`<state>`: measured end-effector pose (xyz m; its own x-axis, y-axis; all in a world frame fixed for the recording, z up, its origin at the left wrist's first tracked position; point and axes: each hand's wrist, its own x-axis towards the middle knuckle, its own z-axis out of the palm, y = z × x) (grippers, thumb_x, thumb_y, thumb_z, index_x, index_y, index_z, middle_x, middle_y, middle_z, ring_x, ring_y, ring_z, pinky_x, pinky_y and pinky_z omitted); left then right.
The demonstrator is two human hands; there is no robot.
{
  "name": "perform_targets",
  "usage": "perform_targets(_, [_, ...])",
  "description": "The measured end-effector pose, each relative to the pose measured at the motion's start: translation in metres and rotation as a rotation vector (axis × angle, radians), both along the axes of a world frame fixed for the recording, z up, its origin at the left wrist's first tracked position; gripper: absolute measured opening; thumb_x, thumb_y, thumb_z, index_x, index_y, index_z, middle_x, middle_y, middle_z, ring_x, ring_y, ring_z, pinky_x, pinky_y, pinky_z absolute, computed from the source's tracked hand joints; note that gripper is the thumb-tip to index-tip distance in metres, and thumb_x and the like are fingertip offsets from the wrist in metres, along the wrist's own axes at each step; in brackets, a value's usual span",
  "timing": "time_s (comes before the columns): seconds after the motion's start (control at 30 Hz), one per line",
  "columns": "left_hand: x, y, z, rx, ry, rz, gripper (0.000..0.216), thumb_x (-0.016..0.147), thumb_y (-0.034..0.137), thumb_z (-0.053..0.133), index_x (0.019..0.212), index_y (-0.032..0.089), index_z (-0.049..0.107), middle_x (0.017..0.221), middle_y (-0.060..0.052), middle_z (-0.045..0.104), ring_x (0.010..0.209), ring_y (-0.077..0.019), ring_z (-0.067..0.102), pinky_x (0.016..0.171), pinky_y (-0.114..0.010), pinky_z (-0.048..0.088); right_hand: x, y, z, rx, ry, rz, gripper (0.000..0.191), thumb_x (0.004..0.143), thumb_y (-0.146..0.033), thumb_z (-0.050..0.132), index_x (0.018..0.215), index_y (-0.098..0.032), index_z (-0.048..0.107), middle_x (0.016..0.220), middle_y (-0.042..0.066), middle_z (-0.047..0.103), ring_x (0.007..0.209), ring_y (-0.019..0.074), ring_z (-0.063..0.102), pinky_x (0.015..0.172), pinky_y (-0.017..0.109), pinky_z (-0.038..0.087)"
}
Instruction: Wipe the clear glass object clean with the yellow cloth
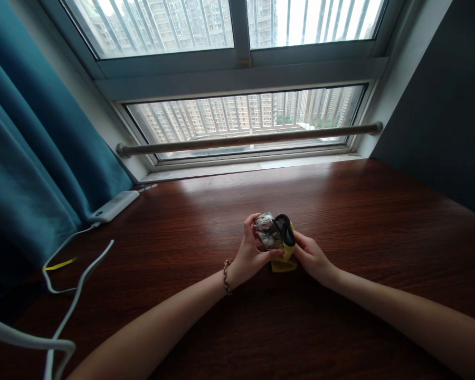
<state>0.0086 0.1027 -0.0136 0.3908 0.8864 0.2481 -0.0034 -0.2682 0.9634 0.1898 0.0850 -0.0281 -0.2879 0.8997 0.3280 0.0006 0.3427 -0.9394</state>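
Observation:
Both my hands meet over the middle of a dark wooden table (340,221). My left hand (250,253), a braided bracelet at its wrist, is closed round a crinkled shiny foil wrapper (266,231). My right hand (311,256) is closed on a yellow packet (285,262) with a black rounded part (285,228) at its top. Foil and packet touch each other between the two hands, held just above the tabletop. What the packet contains is hidden.
A white power bank or adapter (113,206) lies at the far left of the table, with white cables (69,311) trailing toward me. A teal curtain (27,148) hangs on the left. A barred window (241,116) with a metal rail runs behind the table; a dark wall stands right.

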Motion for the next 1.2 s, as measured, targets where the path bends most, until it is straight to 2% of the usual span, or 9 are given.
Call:
perform_targets(0.1, [-0.001, 0.002, -0.005, 0.068, 0.174, 0.089, 0.090, 0.065, 0.036, 0.078, 0.128, 0.030, 0.014, 0.116, -0.008, 0.049, 0.099, -0.0215, 0.057, 0.084, -0.034, 0.051, -0.001, 0.001, 0.000, -0.021, 0.028, 0.033, 0.037, 0.092, -0.037, 0.051, 0.117, -0.010, 0.051, 0.102, 0.008, 0.056, 0.097, 0.0198, 0.053, 0.082, 0.026, 0.044])
perform_targets(0.2, [-0.003, 0.004, -0.009, 0.131, 0.320, 0.131, 0.092, 0.065, 0.039, 0.077, 0.130, 0.025, 0.012, 0.112, -0.010, 0.053, 0.097, -0.0223, 0.058, 0.087, -0.038, 0.049, -0.002, 0.000, 0.000, -0.065, 0.060, 0.049, 0.049, 0.090, -0.038, 0.054, 0.126, -0.006, 0.044, 0.113, 0.012, 0.055, 0.103, 0.0213, 0.053, 0.083, 0.027, 0.044])
perform_targets(0.33, [-0.002, 0.005, -0.012, 0.156, 0.217, 0.062, 0.092, 0.066, 0.026, 0.076, 0.131, 0.023, 0.010, 0.123, -0.015, 0.048, 0.103, -0.0245, 0.058, 0.089, -0.040, 0.048, -0.003, -0.002, -0.001, -0.083, 0.021, -0.067, 0.067, 0.081, -0.040, 0.065, 0.130, -0.001, 0.041, 0.124, 0.016, 0.050, 0.112, 0.0242, 0.049, 0.094, 0.031, 0.040])
perform_targets(0.43, [-0.002, 0.008, -0.014, 0.143, 0.109, 0.034, 0.093, 0.060, 0.021, 0.079, 0.129, 0.022, 0.017, 0.124, -0.015, 0.048, 0.108, -0.0262, 0.056, 0.092, -0.041, 0.047, -0.002, -0.001, -0.001, -0.077, -0.001, -0.183, 0.069, 0.073, -0.038, 0.072, 0.127, -0.003, 0.047, 0.121, 0.014, 0.051, 0.109, 0.0236, 0.050, 0.095, 0.031, 0.039])
perform_targets(0.53, [-0.003, 0.012, -0.015, 0.053, -0.033, -0.003, 0.088, 0.055, 0.017, 0.082, 0.123, 0.022, 0.025, 0.118, -0.011, 0.052, 0.102, -0.0250, 0.059, 0.088, -0.039, 0.050, -0.001, -0.001, 0.002, -0.046, -0.006, -0.236, 0.059, 0.068, -0.033, 0.076, 0.119, -0.009, 0.056, 0.111, 0.010, 0.054, 0.102, 0.0215, 0.051, 0.089, 0.029, 0.041])
perform_targets(0.73, [-0.005, 0.018, -0.003, -0.212, -0.309, -0.230, 0.079, 0.056, 0.007, 0.080, 0.118, 0.020, 0.032, 0.119, -0.009, 0.053, 0.106, -0.0215, 0.058, 0.091, -0.034, 0.049, 0.003, 0.003, 0.008, -0.070, 0.053, -0.210, 0.027, 0.072, -0.034, 0.073, 0.089, -0.015, 0.066, 0.092, 0.006, 0.053, 0.087, 0.0182, 0.051, 0.075, 0.026, 0.043])
perform_targets(0.83, [-0.003, 0.018, 0.003, -0.326, -0.364, -0.298, 0.070, 0.058, 0.008, 0.079, 0.116, 0.014, 0.043, 0.118, -0.011, 0.054, 0.104, -0.0198, 0.057, 0.089, -0.029, 0.049, 0.004, 0.005, 0.006, -0.079, 0.090, -0.167, 0.027, 0.076, -0.037, 0.070, 0.088, -0.013, 0.065, 0.094, 0.007, 0.054, 0.088, 0.0192, 0.052, 0.076, 0.027, 0.043])
perform_targets(0.97, [-0.002, 0.019, 0.002, -0.417, -0.460, -0.307, 0.052, 0.065, 0.015, 0.076, 0.112, 0.012, 0.053, 0.111, -0.009, 0.059, 0.100, -0.0169, 0.058, 0.089, -0.025, 0.048, 0.005, 0.005, 0.004, -0.111, 0.094, -0.186, 0.033, 0.076, -0.039, 0.070, 0.093, -0.011, 0.062, 0.095, 0.009, 0.056, 0.087, 0.0203, 0.054, 0.075, 0.029, 0.045])
perform_targets(1.2, [-0.008, 0.023, 0.000, -0.548, -0.531, -0.269, 0.040, 0.076, 0.026, 0.068, 0.112, 0.015, 0.054, 0.108, -0.009, 0.062, 0.090, -0.0198, 0.063, 0.079, -0.032, 0.053, 0.005, 0.004, 0.004, -0.239, 0.165, -0.223, 0.043, 0.070, -0.042, 0.074, 0.090, -0.007, 0.058, 0.083, 0.008, 0.058, 0.077, 0.0180, 0.053, 0.067, 0.027, 0.046])
